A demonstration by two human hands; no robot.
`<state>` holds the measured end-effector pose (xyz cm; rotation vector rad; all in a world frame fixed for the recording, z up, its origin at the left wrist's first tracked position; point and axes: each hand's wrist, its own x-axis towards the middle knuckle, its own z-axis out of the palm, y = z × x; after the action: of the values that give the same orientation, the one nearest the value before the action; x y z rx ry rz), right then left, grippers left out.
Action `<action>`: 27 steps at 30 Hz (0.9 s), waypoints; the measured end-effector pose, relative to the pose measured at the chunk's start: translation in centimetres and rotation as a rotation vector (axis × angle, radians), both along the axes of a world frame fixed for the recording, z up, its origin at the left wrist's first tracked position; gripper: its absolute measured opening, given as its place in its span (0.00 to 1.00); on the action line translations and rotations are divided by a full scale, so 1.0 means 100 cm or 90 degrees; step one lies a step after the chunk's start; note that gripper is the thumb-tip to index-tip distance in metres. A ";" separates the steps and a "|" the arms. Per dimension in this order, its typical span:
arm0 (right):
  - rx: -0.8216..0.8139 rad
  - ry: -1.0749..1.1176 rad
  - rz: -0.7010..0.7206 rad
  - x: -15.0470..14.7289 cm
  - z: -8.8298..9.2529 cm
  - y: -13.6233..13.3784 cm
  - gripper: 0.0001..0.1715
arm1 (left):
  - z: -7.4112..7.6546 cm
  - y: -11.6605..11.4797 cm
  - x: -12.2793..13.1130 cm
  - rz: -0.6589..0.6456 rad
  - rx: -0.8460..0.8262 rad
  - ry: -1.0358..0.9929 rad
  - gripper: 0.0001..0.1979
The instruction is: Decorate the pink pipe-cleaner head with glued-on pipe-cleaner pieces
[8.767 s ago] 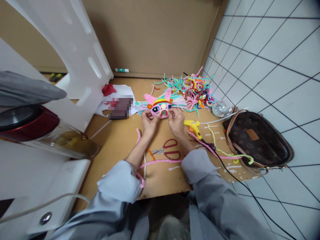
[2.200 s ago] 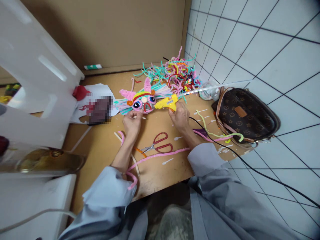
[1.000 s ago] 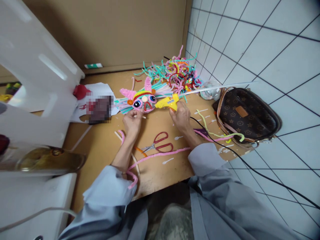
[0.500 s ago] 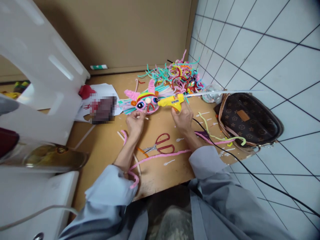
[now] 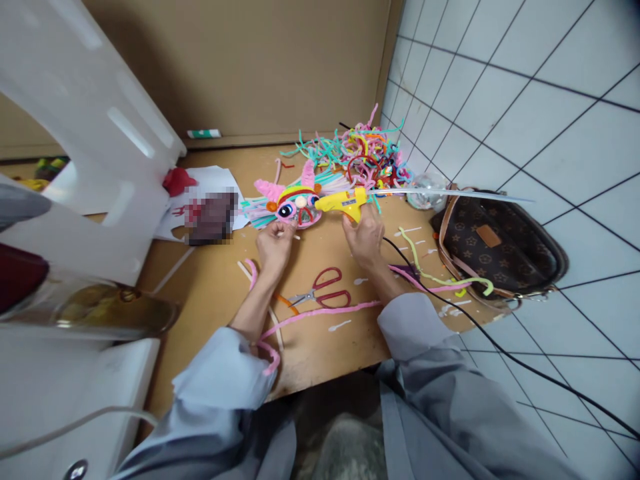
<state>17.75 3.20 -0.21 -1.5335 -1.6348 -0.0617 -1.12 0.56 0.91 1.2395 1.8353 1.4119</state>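
Note:
A colourful pipe-cleaner face (image 5: 295, 206) with big eyes, pink horns and a striped top lies on the brown board (image 5: 220, 293). My left hand (image 5: 274, 241) pinches its lower edge, with a thin white stick between the fingers. My right hand (image 5: 365, 235) is closed round a yellow glue gun (image 5: 344, 201), whose nozzle points left at the face's right side. A long clear glue stick (image 5: 450, 195) pokes out of the gun's back to the right.
Red scissors (image 5: 325, 295) and a long pink pipe cleaner (image 5: 320, 313) lie between my forearms. A heap of pipe cleaners (image 5: 360, 152) sits behind, a brown patterned bag (image 5: 495, 243) to the right. White plastic furniture (image 5: 85, 133) stands left. The gun's black cord (image 5: 500, 347) trails over the tiles.
Since 8.8 s ago my right hand has taken up the glue gun and brought its nozzle to the face. Over the last second the hands have hardly moved; the view drifted slightly.

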 end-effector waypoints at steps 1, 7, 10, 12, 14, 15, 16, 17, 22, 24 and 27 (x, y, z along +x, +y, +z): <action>-0.003 0.001 0.003 0.000 0.000 0.000 0.10 | 0.001 0.000 0.000 0.001 -0.002 0.000 0.14; -0.030 -0.034 0.007 0.001 0.004 -0.002 0.10 | 0.000 0.000 0.000 -0.010 0.010 0.001 0.15; -0.048 -0.053 0.005 0.001 0.007 -0.003 0.10 | -0.002 0.000 -0.001 -0.012 0.013 0.004 0.14; -0.048 -0.052 0.003 0.000 0.008 -0.004 0.10 | -0.003 0.001 -0.002 -0.015 0.012 0.006 0.14; -0.042 -0.044 -0.001 -0.001 0.008 -0.004 0.09 | -0.002 0.000 -0.002 -0.014 0.013 0.007 0.14; -0.038 -0.040 -0.003 -0.001 0.008 -0.003 0.09 | -0.002 0.000 -0.001 -0.013 0.013 0.006 0.14; -0.033 -0.037 -0.005 -0.001 0.008 -0.003 0.09 | -0.002 0.000 -0.001 -0.011 0.010 0.005 0.14; -0.028 -0.035 -0.004 -0.001 0.007 -0.003 0.09 | -0.002 0.000 -0.001 -0.010 0.005 0.003 0.14; -0.014 -0.029 0.016 0.001 0.004 -0.002 0.10 | -0.003 0.001 -0.001 -0.002 0.005 0.000 0.14; -0.025 -0.030 0.015 0.001 0.004 -0.001 0.11 | -0.004 0.002 -0.002 -0.005 0.010 0.007 0.14; -0.026 -0.029 0.006 0.001 0.003 -0.001 0.11 | -0.005 0.002 -0.003 -0.013 0.014 0.016 0.14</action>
<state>17.82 3.14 0.04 -1.5646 -1.6886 -0.0591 -1.40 0.76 0.44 1.2883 1.8233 1.4156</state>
